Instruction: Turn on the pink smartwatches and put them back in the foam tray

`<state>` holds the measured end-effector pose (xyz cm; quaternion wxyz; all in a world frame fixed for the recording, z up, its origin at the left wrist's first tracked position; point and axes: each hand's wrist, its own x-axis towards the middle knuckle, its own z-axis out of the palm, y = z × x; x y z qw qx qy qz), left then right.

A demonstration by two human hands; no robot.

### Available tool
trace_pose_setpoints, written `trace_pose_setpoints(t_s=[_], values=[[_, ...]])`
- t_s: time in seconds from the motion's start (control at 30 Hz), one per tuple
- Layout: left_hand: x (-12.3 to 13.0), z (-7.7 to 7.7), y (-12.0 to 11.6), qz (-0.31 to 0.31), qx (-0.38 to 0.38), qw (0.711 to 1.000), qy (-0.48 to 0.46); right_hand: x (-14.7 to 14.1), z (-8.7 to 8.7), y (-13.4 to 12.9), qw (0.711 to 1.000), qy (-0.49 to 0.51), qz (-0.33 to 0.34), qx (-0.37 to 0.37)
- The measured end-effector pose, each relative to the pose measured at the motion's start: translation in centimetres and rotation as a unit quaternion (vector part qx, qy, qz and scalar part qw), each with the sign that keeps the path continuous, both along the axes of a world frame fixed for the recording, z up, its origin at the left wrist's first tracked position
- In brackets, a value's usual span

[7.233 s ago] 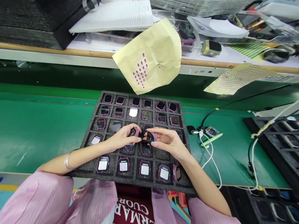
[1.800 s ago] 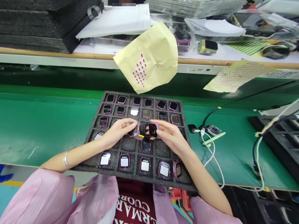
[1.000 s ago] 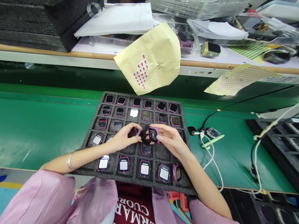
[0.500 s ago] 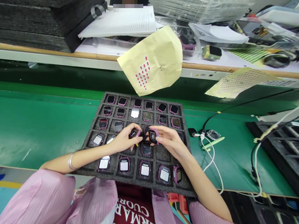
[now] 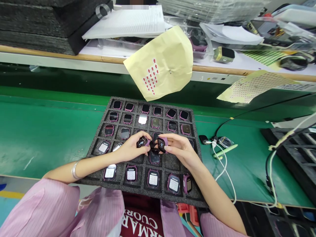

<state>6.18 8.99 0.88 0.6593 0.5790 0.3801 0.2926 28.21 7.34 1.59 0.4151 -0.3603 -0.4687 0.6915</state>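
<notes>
Between the thumb and fingers of my left hand (image 5: 135, 144) is a purple smartwatch body (image 5: 141, 142), its dark screen lit with small marks. My right hand (image 5: 181, 148) pinches a second purple smartwatch body (image 5: 161, 144), turned so its lit screen faces left. Both are held close together above a dark foam tray (image 5: 142, 164), whose compartments hold several more strapless purple watches. Along the near row, screens such as that of one watch (image 5: 153, 178) show white pages. One watch (image 5: 187, 184) at the near right stands on its side. My fingers hide parts of the middle compartments.
A shelf edge (image 5: 98, 59) runs across behind the tray, with a yellow sticker sheet (image 5: 170, 65) hanging from it. Black foam blocks (image 5: 29, 26) are stacked at the upper left. White cables (image 5: 225, 164) and a green pen-like stick (image 5: 225, 151) lie right of the tray.
The watch in my left hand has tilted slightly, and its screen shows more toward me. A small yellow bit under my left fingers no longer shows. My right hand has barely moved.
</notes>
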Motion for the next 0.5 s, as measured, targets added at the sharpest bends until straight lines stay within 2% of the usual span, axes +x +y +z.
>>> trace_pose_setpoints(t_s=[0.3,0.5], values=[[-0.32,0.35,0.19,0.003,0.046,0.999,0.029,0.01,0.23,-0.42,1.000,0.001,0.007,0.019],[-0.16,0.62,0.19,0.015,-0.016,1.000,-0.013,-0.10,0.44,-0.60,1.000,-0.008,-0.003,0.024]])
